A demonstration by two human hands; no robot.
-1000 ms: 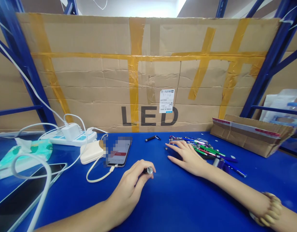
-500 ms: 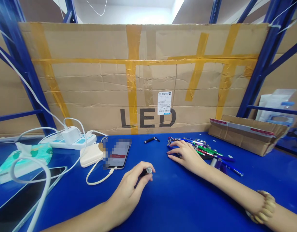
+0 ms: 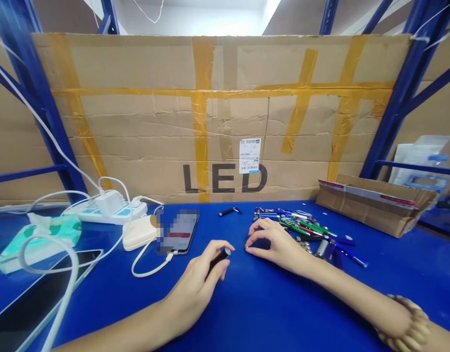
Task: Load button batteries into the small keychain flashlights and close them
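L hand (image 3: 195,283): grip closed on blk tube (image 3: 218,259), silver end fwd, over blue surface (image 3: 268,308) | R hand (image 3: 278,244): thumb+index tips close tog., can't tell if gripping | coloured tubes pile (image 3: 320,230) just beside R hand

Blue tabletop (image 3: 268,313) backed by taped cardboard panel (image 3: 155,122)
The panel is flanked by blue rack uprights (image 3: 390,117) at ten and two o'clock; at twelve, a pale, bright ceiling (image 3: 195,17) is seen.
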